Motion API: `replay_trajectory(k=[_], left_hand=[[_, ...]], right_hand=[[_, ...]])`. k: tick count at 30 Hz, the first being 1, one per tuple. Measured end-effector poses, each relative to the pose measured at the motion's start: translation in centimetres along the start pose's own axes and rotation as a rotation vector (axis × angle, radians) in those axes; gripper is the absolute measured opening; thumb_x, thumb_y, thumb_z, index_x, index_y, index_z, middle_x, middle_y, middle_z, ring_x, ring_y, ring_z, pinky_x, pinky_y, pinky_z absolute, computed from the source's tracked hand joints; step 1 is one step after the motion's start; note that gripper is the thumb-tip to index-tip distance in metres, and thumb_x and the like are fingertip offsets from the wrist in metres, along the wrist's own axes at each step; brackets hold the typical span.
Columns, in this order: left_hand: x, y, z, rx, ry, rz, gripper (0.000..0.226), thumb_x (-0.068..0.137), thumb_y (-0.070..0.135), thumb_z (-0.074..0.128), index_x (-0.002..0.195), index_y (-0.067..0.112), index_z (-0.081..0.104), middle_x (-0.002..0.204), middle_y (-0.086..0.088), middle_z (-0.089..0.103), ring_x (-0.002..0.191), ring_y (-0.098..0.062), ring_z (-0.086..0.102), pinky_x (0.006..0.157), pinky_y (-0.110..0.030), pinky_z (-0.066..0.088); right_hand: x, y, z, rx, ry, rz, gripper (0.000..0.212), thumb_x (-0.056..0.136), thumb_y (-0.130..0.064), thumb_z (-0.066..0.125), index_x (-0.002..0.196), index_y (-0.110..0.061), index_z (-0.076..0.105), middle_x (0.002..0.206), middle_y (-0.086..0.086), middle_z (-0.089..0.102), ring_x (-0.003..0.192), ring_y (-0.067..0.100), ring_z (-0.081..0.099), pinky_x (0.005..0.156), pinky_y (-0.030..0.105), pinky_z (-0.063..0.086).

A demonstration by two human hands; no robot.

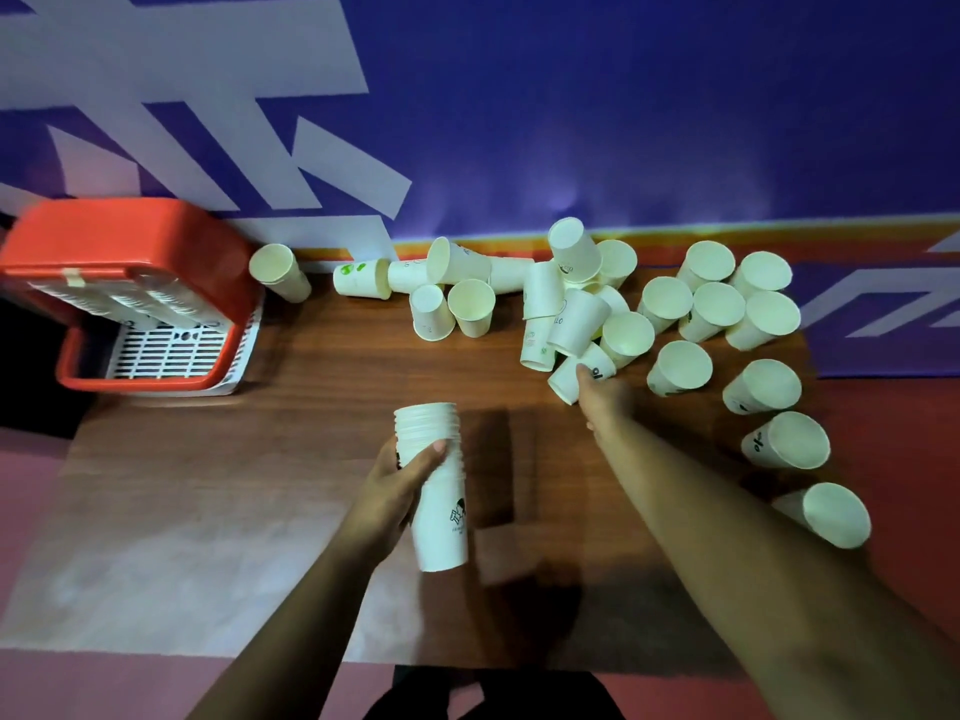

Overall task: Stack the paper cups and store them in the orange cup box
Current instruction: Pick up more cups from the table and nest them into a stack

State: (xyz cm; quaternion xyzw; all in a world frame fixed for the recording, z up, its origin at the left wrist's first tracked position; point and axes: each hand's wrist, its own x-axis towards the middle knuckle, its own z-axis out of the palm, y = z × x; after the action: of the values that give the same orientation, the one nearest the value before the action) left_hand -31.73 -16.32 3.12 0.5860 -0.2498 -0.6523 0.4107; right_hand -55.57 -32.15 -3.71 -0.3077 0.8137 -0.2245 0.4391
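I look down on a dark brown wood-grain tabletop [291, 459], with a pale washed-out glare [156, 537] over its near left part. Behind its far edge hangs a deep purple backdrop [623, 96] printed with large white angular shapes [182, 70] at upper left. An orange-yellow stripe [779, 228] runs along the backdrop's lower edge. Beyond the tabletop, the floor [909, 485] is red on the right and pinker on the left.

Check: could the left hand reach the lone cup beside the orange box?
Probably not right now: the left hand grips the stack of cups. Bare table lies between it and the lone cup, so the path looks free once emptied.
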Motion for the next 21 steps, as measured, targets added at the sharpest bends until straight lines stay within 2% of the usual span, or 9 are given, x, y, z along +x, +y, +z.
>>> replay_trajectory(k=[4, 7, 12, 14, 16, 18, 19, 21], left_hand=[[0.2, -0.8, -0.7, 0.009, 0.027, -0.002, 0.055, 0.081, 0.038, 0.077, 0.126, 0.012, 0.061, 0.117, -0.021, 0.07, 0.104, -0.034, 0.069, 0.087, -0.049, 0.057], [0.3, -1.8, -0.7, 0.021, 0.053, 0.0, 0.065, 0.072, 0.045, 0.08, 0.126, 0.015, 0.061, 0.116, -0.02, 0.071, 0.105, -0.035, 0.07, 0.085, -0.051, 0.057], [0.7, -2.9, -0.6, 0.045, 0.084, -0.02, 0.067, 0.074, 0.044, 0.081, 0.129, 0.013, 0.058, 0.118, -0.02, 0.07, 0.11, -0.039, 0.068, 0.092, -0.06, 0.055], [0.4, -2.9, -0.6, 0.078, 0.093, -0.006, 0.062, 0.073, 0.044, 0.081, 0.123, 0.012, 0.063, 0.114, -0.022, 0.071, 0.106, -0.039, 0.07, 0.09, -0.059, 0.056], [0.1, -2.9, -0.9, 0.167, 0.094, 0.017, 0.054, 0.074, 0.046, 0.08, 0.115, 0.013, 0.067, 0.107, -0.02, 0.073, 0.099, -0.035, 0.071, 0.087, -0.053, 0.058], [0.0, -2.9, -1.6, 0.35, 0.105, 0.047, 0.053, 0.073, 0.047, 0.081, 0.115, 0.018, 0.065, 0.103, -0.008, 0.075, 0.096, -0.025, 0.072, 0.084, -0.041, 0.059], [-0.1, -3.0, -2.2, 0.47, 0.125, 0.062, 0.056, 0.073, 0.045, 0.084, 0.118, 0.022, 0.061, 0.105, 0.0, 0.075, 0.098, -0.016, 0.071, 0.085, -0.033, 0.057], [-0.6, -2.8, -3.3, 0.666, 0.129, 0.099, 0.065, 0.072, 0.041, 0.088, 0.125, 0.029, 0.053, 0.113, 0.012, 0.068, 0.105, -0.001, 0.063, 0.086, -0.02, 0.048]], right_hand=[[1.0, 1.0, 1.3, 0.014, -0.03, 0.002, 0.057, 0.084, -0.041, 0.069, 0.125, -0.002, 0.058, 0.122, 0.012, 0.066, 0.11, 0.032, 0.064, 0.09, 0.041, 0.054], [1.3, 1.9, 1.2, -0.026, -0.039, -0.01, 0.057, 0.083, -0.044, 0.068, 0.12, -0.002, 0.059, 0.117, 0.011, 0.067, 0.106, 0.032, 0.064, 0.088, 0.04, 0.054], [-0.6, 3.3, 0.2, 0.082, -0.165, 0.03, 0.036, 0.081, -0.028, 0.071, 0.104, 0.0, 0.066, 0.099, 0.008, 0.07, 0.084, 0.021, 0.065, 0.058, 0.024, 0.045], [-2.2, 4.5, 0.1, 0.09, -0.224, 0.047, 0.034, 0.079, -0.027, 0.071, 0.099, 0.001, 0.067, 0.094, 0.009, 0.071, 0.075, 0.019, 0.064, 0.055, 0.024, 0.044], [-4.5, 5.5, 0.0, 0.117, -0.282, 0.078, 0.027, 0.081, -0.026, 0.07, 0.094, -0.003, 0.065, 0.089, 0.006, 0.069, 0.074, 0.017, 0.063, 0.065, 0.03, 0.052], [-7.1, 5.9, 0.1, 0.251, -0.395, 0.148, 0.021, 0.086, -0.024, 0.07, 0.098, -0.009, 0.062, 0.093, 0.005, 0.068, 0.087, 0.022, 0.066, 0.086, 0.039, 0.054], [-8.4, 6.0, 0.3, 0.355, -0.466, 0.177, 0.021, 0.088, -0.021, 0.069, 0.102, -0.01, 0.061, 0.099, 0.007, 0.068, 0.094, 0.025, 0.066, 0.092, 0.04, 0.052], [-10.9, 5.5, 0.6, 0.533, -0.563, 0.169, 0.023, 0.09, -0.014, 0.067, 0.11, -0.006, 0.059, 0.11, 0.013, 0.068, 0.102, 0.029, 0.066, 0.094, 0.04, 0.052]])
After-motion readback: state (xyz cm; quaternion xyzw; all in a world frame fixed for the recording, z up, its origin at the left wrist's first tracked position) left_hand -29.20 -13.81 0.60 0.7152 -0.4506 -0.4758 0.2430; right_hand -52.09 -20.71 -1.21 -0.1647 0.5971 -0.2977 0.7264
